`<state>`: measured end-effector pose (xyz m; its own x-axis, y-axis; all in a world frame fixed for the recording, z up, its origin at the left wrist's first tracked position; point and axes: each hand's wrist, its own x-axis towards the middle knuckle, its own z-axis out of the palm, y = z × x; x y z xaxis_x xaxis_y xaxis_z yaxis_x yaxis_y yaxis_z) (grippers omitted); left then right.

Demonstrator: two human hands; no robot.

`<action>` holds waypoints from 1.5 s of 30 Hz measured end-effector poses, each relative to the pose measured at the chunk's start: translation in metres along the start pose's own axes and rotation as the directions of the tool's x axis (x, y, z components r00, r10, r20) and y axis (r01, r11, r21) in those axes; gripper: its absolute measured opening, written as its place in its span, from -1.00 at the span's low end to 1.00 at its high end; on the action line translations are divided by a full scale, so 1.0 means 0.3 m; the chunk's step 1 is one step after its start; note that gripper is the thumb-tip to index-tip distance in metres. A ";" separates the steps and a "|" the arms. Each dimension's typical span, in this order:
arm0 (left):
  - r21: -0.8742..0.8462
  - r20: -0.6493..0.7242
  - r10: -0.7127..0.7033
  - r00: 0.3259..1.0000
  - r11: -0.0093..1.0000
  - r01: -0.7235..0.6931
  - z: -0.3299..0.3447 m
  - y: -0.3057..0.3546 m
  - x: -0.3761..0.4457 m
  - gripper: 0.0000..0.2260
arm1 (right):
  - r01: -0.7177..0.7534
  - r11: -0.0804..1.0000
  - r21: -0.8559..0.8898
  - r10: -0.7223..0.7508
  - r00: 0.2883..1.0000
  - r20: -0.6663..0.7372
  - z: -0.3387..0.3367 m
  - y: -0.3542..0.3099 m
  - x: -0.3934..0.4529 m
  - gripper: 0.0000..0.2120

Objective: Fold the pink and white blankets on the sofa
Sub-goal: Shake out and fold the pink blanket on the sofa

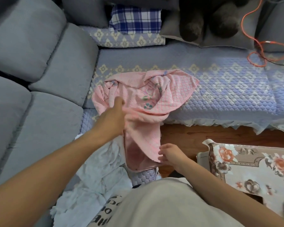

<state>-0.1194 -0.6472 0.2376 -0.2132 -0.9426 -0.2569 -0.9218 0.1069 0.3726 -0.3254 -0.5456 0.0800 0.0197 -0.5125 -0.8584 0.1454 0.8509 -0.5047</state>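
Step in hand: opening out the crumpled pink quilted blanket [143,97], nothing folded yet. It lies bunched on the sofa seat [228,89], one end hanging off the edge. Left hand [112,115] reaches into the bunch; grip unclear. Right hand [169,154] pinches the hanging corner. Rumpled white blanket [95,171] sits under the left forearm, untouched. Next: find both corners, spread flat.

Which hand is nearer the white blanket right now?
Left. The left hand grips the pink blanket just above the white blanket. The right hand is off to its right, at the pink blanket's hanging corner.
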 end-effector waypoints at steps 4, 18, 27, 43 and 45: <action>-0.567 -0.071 -0.076 0.995 0.823 0.023 -0.168 0.123 0.042 -0.75 | 0.035 0.914 -0.405 -0.072 0.994 -0.077 -0.016 0.057 0.059 -0.43; -0.912 -0.396 -0.077 0.915 0.152 -0.382 -0.639 0.474 0.105 -0.76 | 0.420 0.904 -0.079 -0.416 0.907 0.067 -0.081 -0.189 -0.055 -0.49; -0.892 -0.441 -0.125 0.889 -0.053 -0.449 -0.686 0.602 0.209 -0.76 | 0.216 0.976 0.023 -0.213 0.973 -0.087 -0.196 -0.076 -0.050 -0.54; -0.818 -0.542 -0.437 0.718 0.079 -0.569 -0.836 0.454 0.311 -0.73 | 0.076 0.982 -0.171 -0.176 0.684 -0.708 -0.443 -0.203 -0.040 -0.85; -0.841 -0.525 -0.506 0.684 0.188 -0.507 -0.815 0.320 0.341 -0.71 | 0.144 0.976 -0.165 -0.219 0.613 -0.759 -0.531 -0.299 -0.120 -0.85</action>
<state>-0.1505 -0.8106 0.4650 0.4912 -0.8648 0.1042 0.2075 0.2323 0.9503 -0.4966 -0.5852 0.1418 -0.7704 -0.4132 -0.4855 -0.0185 0.7757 -0.6309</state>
